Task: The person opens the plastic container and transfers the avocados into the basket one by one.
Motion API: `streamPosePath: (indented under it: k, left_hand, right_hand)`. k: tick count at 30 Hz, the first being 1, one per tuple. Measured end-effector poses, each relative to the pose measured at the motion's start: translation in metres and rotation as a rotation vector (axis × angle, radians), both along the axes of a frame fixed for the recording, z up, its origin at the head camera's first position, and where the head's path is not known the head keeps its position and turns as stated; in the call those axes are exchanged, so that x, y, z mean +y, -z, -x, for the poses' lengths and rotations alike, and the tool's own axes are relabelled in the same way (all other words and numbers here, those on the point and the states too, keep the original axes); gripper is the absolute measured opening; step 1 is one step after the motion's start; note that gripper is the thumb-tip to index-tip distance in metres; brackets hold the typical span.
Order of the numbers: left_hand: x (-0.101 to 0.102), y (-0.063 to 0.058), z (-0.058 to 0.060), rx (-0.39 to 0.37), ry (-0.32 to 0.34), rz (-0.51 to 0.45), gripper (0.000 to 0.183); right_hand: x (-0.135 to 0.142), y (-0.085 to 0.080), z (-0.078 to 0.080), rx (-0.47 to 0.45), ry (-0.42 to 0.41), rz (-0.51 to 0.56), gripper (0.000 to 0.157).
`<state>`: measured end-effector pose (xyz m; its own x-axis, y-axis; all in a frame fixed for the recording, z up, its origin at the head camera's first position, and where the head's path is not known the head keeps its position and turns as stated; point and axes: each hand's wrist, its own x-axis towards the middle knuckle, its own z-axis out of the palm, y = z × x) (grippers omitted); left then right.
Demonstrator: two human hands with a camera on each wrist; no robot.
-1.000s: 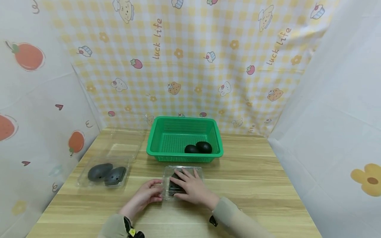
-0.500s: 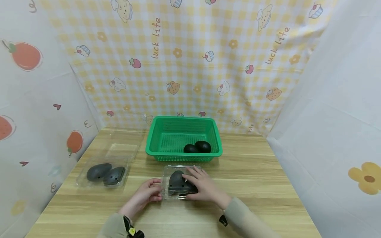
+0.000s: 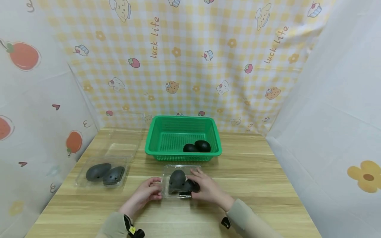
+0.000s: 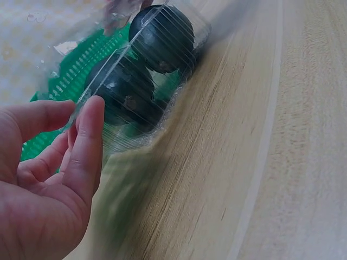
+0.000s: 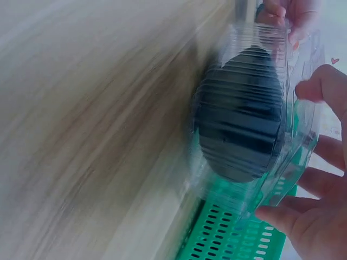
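Observation:
A clear plastic clamshell box [image 3: 169,169] stands at the front middle of the table, its lid lying over two dark avocados [image 3: 177,179]. My left hand [image 3: 146,192] is at the box's left side; in the left wrist view its thumb and fingers pinch the rim. Over the right part of the lid lies my right hand [image 3: 210,189], fingers spread, thumb toward the near edge. In the right wrist view the fingertips of that hand [image 5: 320,216] touch the lid and rim beside one avocado [image 5: 241,114]. Whether the lid is fully snapped is unclear.
Behind the box, a green basket [image 3: 160,158] holds two more avocados [image 3: 203,146]. To the left lies a second clear clamshell [image 3: 84,181], its lid raised toward the back, with two avocados [image 3: 98,172] in its near half. A patterned cloth [image 3: 190,72] hangs behind the table.
My right hand has slid rightward over the lid, from its middle to its right part, uncovering the avocados beneath. The left hand has kept its place at the left edge.

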<state>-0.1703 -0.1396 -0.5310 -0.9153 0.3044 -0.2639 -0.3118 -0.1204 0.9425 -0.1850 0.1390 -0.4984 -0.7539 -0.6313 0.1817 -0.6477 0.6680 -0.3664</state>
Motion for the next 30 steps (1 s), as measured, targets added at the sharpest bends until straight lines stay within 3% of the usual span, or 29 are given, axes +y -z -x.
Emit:
streamPosePath:
  k: [12, 18, 30]
  left_hand:
    - [0.0, 0.001, 0.0, -0.012, -0.003, -0.006, 0.041]
    - [0.001, -0.007, -0.003, -0.012, 0.012, -0.009, 0.041]
    - [0.0, -0.001, -0.002, 0.01, -0.002, -0.002, 0.043]
  right_hand:
    - [-0.004, -0.008, 0.005, -0.009, 0.042, 0.03, 0.054]
    - [-0.005, -0.011, 0.006, -0.035, 0.052, 0.025, 0.056]
    - [-0.006, -0.019, 0.006, -0.03, 0.066, 0.039, 0.055]
